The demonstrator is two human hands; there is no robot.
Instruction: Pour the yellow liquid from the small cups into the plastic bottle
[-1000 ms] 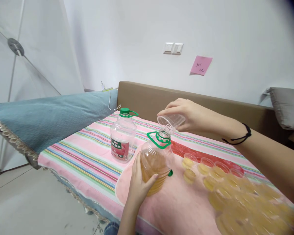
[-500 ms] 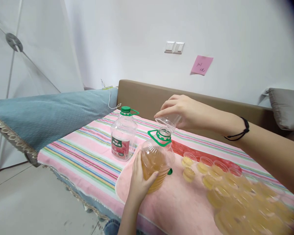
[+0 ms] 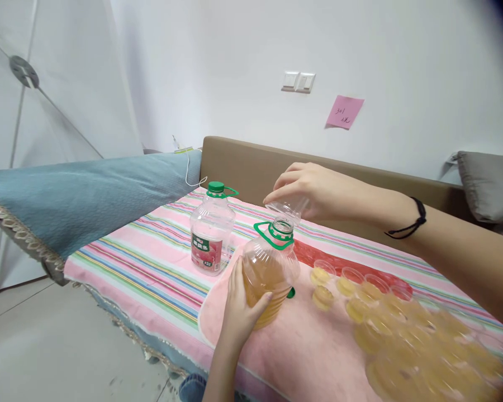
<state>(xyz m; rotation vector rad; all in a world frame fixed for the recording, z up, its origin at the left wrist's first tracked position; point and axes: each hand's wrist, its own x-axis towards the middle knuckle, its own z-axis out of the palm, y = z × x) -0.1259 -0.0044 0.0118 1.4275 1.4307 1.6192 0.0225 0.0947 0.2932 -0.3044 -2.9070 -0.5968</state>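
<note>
Left hand clasped the near left side of the bottle, long axis roughly upright on the pink mat, while the right hand, higher and farther, gripped a clear cup tipped leftward at the bottle's mouth, contact unclear.

A room in a home is suggested by its soft furnishings. A fringed blue cover is seen at nine o'clock, a brown padded backrest at twelve, and a grey cushion at three. A striped cloth is spread from the centre toward eight o'clock, above a tiled floor. On the white wall, light switches are mounted at one o'clock and a handwritten pink note is stuck at two.
</note>
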